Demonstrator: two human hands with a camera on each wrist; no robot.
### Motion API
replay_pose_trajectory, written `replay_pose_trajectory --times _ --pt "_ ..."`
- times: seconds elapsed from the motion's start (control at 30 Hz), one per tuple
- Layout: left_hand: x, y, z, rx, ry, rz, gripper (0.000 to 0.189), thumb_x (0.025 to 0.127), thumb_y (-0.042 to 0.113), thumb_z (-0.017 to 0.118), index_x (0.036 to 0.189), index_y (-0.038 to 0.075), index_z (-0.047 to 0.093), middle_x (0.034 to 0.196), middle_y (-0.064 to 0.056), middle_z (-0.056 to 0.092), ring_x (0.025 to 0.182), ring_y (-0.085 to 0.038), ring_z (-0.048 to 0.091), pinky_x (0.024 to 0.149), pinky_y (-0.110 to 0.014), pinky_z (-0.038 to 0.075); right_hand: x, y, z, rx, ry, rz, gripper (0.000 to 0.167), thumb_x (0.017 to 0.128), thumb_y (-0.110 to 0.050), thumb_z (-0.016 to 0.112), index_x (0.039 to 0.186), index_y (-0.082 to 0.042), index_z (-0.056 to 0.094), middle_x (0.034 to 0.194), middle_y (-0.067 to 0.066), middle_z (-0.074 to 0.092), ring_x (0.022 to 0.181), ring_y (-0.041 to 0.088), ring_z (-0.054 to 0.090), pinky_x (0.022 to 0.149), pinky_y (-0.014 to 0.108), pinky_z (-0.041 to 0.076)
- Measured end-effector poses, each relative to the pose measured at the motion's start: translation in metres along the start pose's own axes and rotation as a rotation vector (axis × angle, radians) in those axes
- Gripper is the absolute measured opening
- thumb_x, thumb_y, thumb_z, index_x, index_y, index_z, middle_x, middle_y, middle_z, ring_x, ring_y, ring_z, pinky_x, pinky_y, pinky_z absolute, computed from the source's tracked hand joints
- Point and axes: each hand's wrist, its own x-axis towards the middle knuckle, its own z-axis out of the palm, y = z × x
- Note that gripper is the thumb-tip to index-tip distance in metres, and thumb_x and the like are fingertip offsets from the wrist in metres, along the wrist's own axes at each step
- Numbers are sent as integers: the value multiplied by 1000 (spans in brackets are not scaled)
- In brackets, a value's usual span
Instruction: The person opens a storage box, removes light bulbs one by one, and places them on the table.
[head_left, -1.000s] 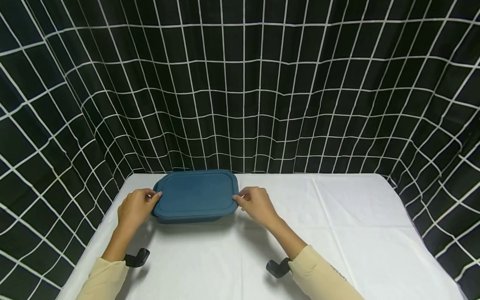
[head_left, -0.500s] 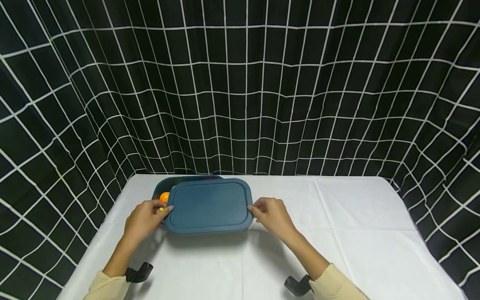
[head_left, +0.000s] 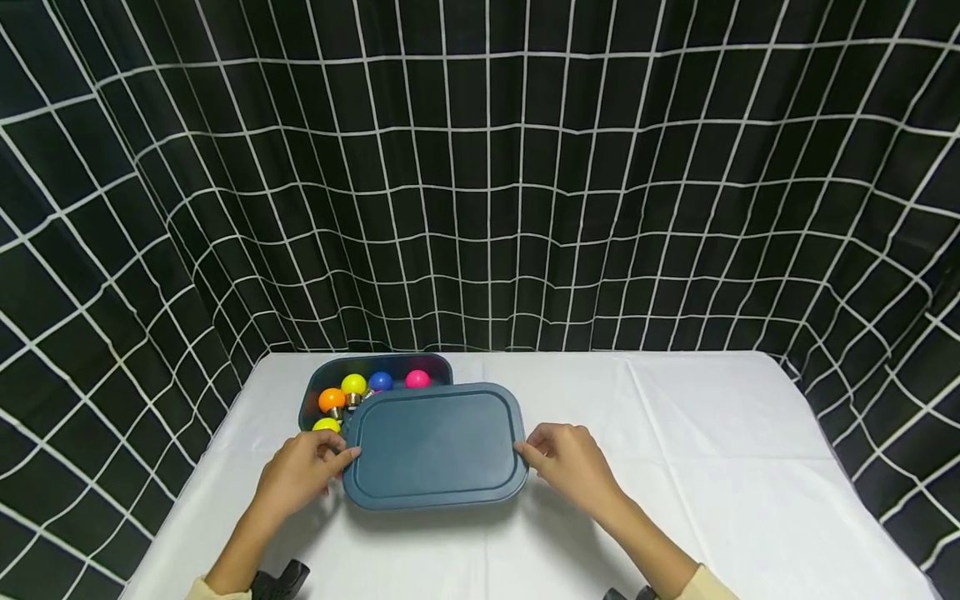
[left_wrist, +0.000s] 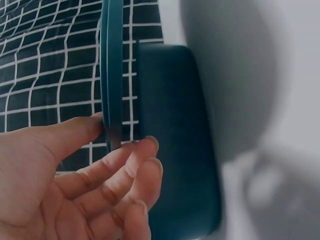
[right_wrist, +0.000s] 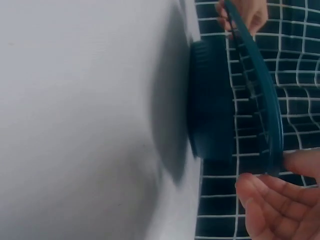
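A blue-teal rectangular lid (head_left: 438, 446) is held level above the table, in front of and partly over a dark teal container (head_left: 313, 392). My left hand (head_left: 303, 472) pinches the lid's left edge between thumb and fingers. At the opposite short edge, my right hand (head_left: 573, 467) pinches it the same way. Inside the container lie small coloured light bulbs: an orange bulb (head_left: 331, 400), a yellow bulb (head_left: 354, 384), a blue bulb (head_left: 381, 381), a pink bulb (head_left: 417, 379) and others. The lid hides the container's front. Both wrist views show a gap between lid (left_wrist: 114, 75) and container (right_wrist: 212, 100).
A white cloth (head_left: 720, 467) covers the table, with creases on its right side. Black curtains with a white grid (head_left: 525, 167) rise behind the table and along both sides. Each wrist wears a black camera mount (head_left: 281, 579).
Both hands have lifted the lid off the container and drawn it toward me and slightly right. The bulbs inside have come into view.
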Motion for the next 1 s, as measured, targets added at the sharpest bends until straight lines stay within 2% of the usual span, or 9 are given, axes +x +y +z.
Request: replay_pose_trajectory --times 0.13,0.33,0.6,0.83,1.0 --pt "-7 3 4 8 -23 -9 26 92 37 75 98 12 72 66 8 67 48 -18 62 50 -32 41 -9 0 -4 -38 -13 21 18 91 -22 77 75 -16 72 62 -11 62 56 3 53 53 23 45" --pt "-18 4 13 38 -45 -31 24 89 40 78 90 17 70 63 9 65 47 -16 61 51 -33 40 -26 5 -5 -96 -35 10 19 89 -22 79 73 -17 70 66 -13 64 56 1 52 53 22 44" --pt "-27 -1 30 36 -122 15 24 88 40 78 80 21 65 60 10 63 45 -13 60 49 -30 40 -49 13 0 -117 -88 49 20 89 -23 78 73 -17 70 66 -14 63 54 0 50 51 21 44" --pt "-38 -4 33 82 -169 55 28 86 37 80 72 22 62 56 9 58 44 -10 56 48 -29 37 -63 14 4 -109 -141 19 17 89 -21 78 76 -13 71 65 -14 63 53 -2 50 50 20 45" --pt "-40 -6 36 108 -197 57 30 85 35 82 69 21 61 55 9 57 44 -10 54 47 -28 35 -68 15 7 -123 -183 14 19 89 -21 78 74 -13 70 62 -14 60 52 -1 50 50 20 45"
